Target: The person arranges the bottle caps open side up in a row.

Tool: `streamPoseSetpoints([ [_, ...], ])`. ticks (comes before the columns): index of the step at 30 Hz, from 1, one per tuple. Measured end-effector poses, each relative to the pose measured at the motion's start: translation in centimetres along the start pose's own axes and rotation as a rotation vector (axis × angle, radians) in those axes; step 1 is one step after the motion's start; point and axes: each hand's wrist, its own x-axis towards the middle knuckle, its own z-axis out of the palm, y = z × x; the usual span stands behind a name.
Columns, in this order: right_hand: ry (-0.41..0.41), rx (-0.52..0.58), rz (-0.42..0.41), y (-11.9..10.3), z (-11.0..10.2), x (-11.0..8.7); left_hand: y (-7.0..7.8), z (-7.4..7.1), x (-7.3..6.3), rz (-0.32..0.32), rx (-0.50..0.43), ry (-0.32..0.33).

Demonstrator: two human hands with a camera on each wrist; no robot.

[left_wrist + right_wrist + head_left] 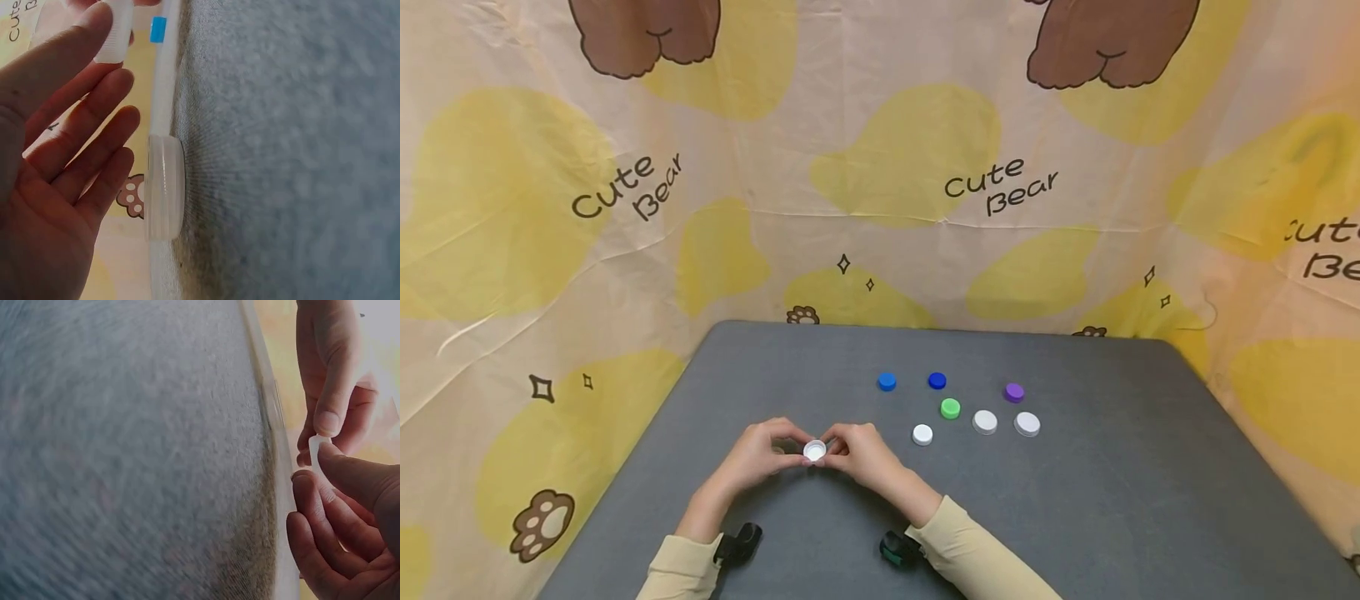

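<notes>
A dark grey, cloth-like tabletop (pixel 1112 500) lies beneath, its left edge well apart from the held piece. The left hand (pixel 754 457) pinches one side, its other fingers loosely extended; the right hand (pixel 867 457) pinches the opposite side, other fingers bent. A translucent round plastic lid (pixel 165 187) lies near the left fingers. Between both hands, above the tabletop, a white round plastic cap (pixel 815 451) turns its hollow face up toward the head camera, ribbed wall near upright.

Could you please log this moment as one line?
left hand: pinches white cap; right hand: pinches white cap; white cap: above table; green cap, purple cap: on table
</notes>
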Motion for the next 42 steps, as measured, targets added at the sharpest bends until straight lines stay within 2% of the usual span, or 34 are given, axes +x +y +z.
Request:
streamPoseSetpoints([
  [4, -0.019, -0.027, 0.01, -0.05, 0.33, -0.03, -0.21, -0.07, -0.17, -0.009, 0.01, -0.024],
  [13, -0.044, -0.039, 0.025, -0.26, 0.45, -0.1, -0.76, -0.06, -0.34, 0.02, 0.019, -0.078],
  [18, -0.052, -0.038, 0.034, -0.1, 0.66, -0.02, -0.86, 0.03, -0.33, 0.029, 0.028, -0.089],
  [27, -0.07, -0.033, 0.068, -0.18, 0.84, 0.07, -0.72, -0.09, -0.46, 0.006, 0.051, -0.124],
  [42, -0.076, -0.017, 0.078, -0.27, 0.73, 0.04, -0.86, -0.2, -0.37, 0.013, 0.067, -0.148],
])
